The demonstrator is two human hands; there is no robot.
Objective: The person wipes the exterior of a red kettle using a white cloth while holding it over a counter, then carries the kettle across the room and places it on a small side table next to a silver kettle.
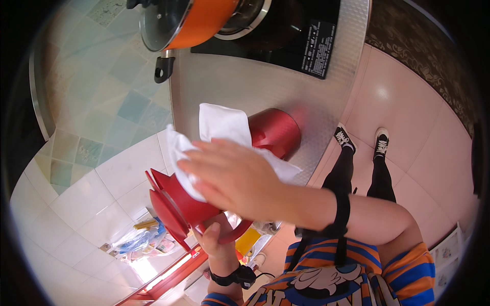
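Observation:
A red vacuum jug [195, 202] lies tilted over the metal counter, its lid and spout towards the lower left and its base towards the upper right. My left hand [212, 239] grips it at the handle near the lid. Across its body is draped a white cloth [226, 122], one part rising above the jug and another hanging towards the counter edge. My right hand [229, 178], slightly blurred, presses the cloth onto the jug with its fingers nearly flat. The jug's middle is hidden by that hand and the cloth.
An orange pot [206, 23] with a glass lid and black handle stands by the black gas stove [283, 42] at the top. The metal counter [229, 80] ends at an edge on the right. Bags lie near the tiled wall [126, 153].

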